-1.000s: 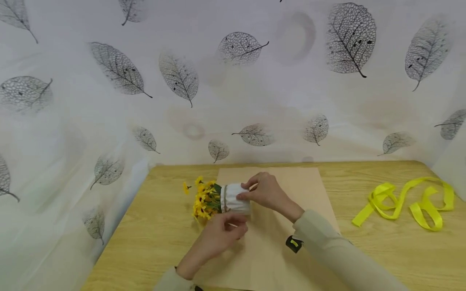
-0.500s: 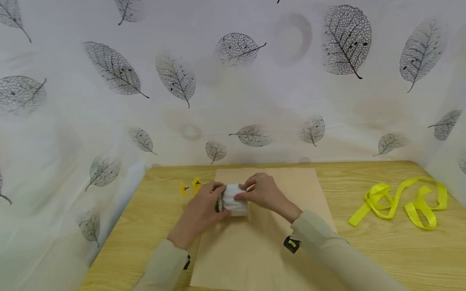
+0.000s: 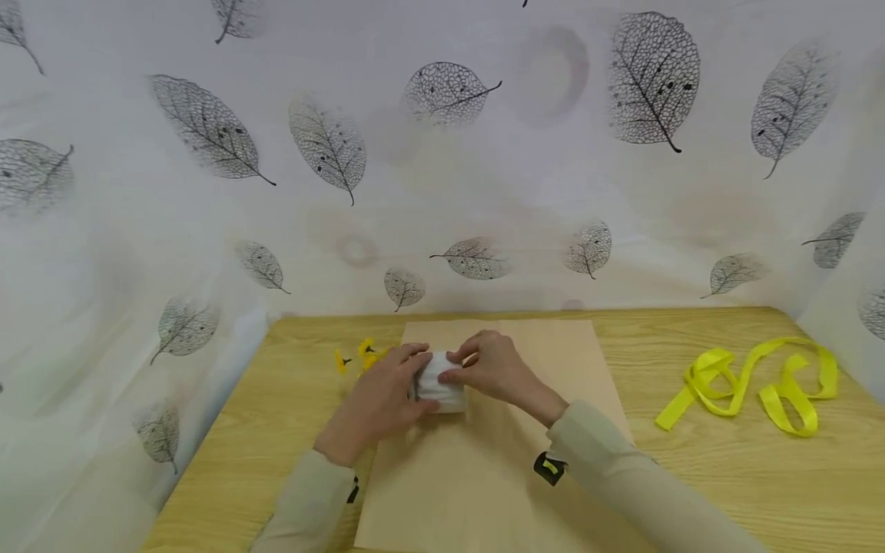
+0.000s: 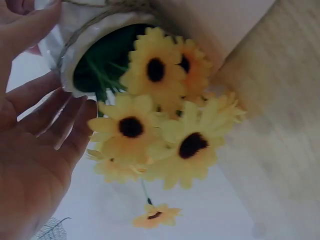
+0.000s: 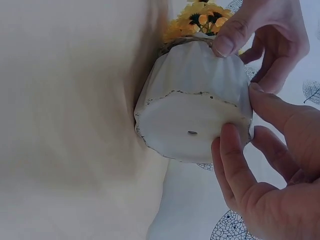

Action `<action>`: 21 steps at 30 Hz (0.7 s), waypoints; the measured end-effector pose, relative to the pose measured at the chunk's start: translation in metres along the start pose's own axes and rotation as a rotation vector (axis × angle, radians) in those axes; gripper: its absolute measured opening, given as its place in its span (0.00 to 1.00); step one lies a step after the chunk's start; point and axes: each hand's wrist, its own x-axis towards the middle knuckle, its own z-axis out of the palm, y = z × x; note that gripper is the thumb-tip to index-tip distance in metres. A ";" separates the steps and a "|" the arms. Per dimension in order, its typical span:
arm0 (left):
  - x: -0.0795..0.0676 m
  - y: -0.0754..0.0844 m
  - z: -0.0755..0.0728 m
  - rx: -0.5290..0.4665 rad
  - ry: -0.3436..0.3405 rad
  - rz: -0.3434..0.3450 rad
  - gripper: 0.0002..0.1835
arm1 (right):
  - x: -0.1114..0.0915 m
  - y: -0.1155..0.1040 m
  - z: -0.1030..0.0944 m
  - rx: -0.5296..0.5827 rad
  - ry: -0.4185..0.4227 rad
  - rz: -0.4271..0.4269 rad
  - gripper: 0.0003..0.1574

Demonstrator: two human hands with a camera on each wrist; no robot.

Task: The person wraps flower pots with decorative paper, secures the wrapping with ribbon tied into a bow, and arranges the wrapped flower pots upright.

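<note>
Towards the table's far edge (image 3: 691,318), our curled left hand (image 3: 382,401) grips and right hand (image 3: 496,369) pinches the sideways pot (image 5: 192,117), probably positioning it, steadiness needed next.

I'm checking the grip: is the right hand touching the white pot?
Touching: the right wrist view shows the right hand gripping the white pot by its base edge.

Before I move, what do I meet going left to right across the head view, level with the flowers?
Yellow flowers, left hand, white pot, right hand, yellow ribbon. I leave out the tan sheet, since it spans behind the pot and right hand.
</note>
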 end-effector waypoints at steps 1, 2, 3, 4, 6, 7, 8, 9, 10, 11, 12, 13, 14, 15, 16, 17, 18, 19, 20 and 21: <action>0.001 0.000 -0.002 0.011 -0.003 0.009 0.37 | 0.000 -0.001 0.000 -0.001 0.001 -0.002 0.18; 0.002 0.001 -0.003 0.015 -0.005 0.017 0.36 | 0.000 -0.001 0.000 -0.003 0.004 -0.003 0.18; 0.003 0.001 -0.004 0.020 -0.011 0.023 0.35 | 0.000 -0.001 0.000 -0.001 0.003 -0.001 0.18; 0.004 0.001 -0.005 0.025 -0.015 0.031 0.35 | 0.000 -0.001 0.000 0.000 0.001 0.001 0.18; 0.005 0.001 -0.007 0.020 -0.029 0.038 0.34 | 0.000 -0.001 0.000 0.008 -0.004 0.004 0.17; 0.005 0.001 -0.008 0.010 -0.035 0.036 0.34 | -0.001 0.000 -0.001 0.012 -0.012 -0.001 0.17; 0.006 0.001 -0.008 0.000 -0.043 0.033 0.34 | -0.001 0.001 -0.001 0.015 -0.021 -0.009 0.17; 0.006 0.001 -0.009 -0.010 -0.051 0.032 0.33 | -0.003 0.003 -0.003 0.017 -0.035 -0.020 0.17; 0.006 0.001 -0.009 -0.021 -0.058 0.030 0.33 | -0.004 0.006 -0.005 0.018 -0.047 -0.029 0.18; 0.007 0.001 -0.009 -0.032 -0.066 0.028 0.34 | -0.006 0.009 -0.007 0.015 -0.055 -0.037 0.19; 0.007 0.001 -0.009 -0.041 -0.072 0.025 0.34 | -0.009 0.012 -0.011 0.009 -0.066 -0.044 0.20; 0.008 0.001 -0.008 -0.047 -0.080 0.022 0.34 | -0.011 0.016 -0.016 -0.004 -0.074 -0.054 0.21; 0.008 0.001 -0.008 -0.050 -0.087 0.018 0.35 | -0.014 0.021 -0.022 -0.027 -0.083 -0.061 0.23; 0.009 0.002 -0.008 -0.052 -0.094 0.012 0.35 | -0.018 0.025 -0.028 -0.060 -0.091 -0.060 0.24; 0.009 0.002 -0.008 -0.055 -0.098 0.007 0.35 | -0.023 0.030 -0.035 -0.107 -0.102 -0.060 0.26; 0.009 0.003 -0.008 -0.059 -0.101 0.001 0.36 | -0.028 0.035 -0.042 -0.166 -0.114 -0.060 0.28; 0.009 0.003 -0.008 -0.062 -0.104 -0.003 0.36 | -0.033 0.041 -0.049 -0.229 -0.129 -0.054 0.29; 0.008 0.002 -0.008 -0.063 -0.105 -0.006 0.36 | -0.039 0.047 -0.054 -0.296 -0.141 -0.049 0.31; 0.008 0.002 -0.009 -0.061 -0.105 -0.006 0.36 | -0.045 0.052 -0.059 -0.364 -0.154 -0.041 0.33; 0.007 0.001 -0.010 -0.063 -0.103 -0.003 0.37 | -0.051 0.058 -0.063 -0.424 -0.168 -0.025 0.34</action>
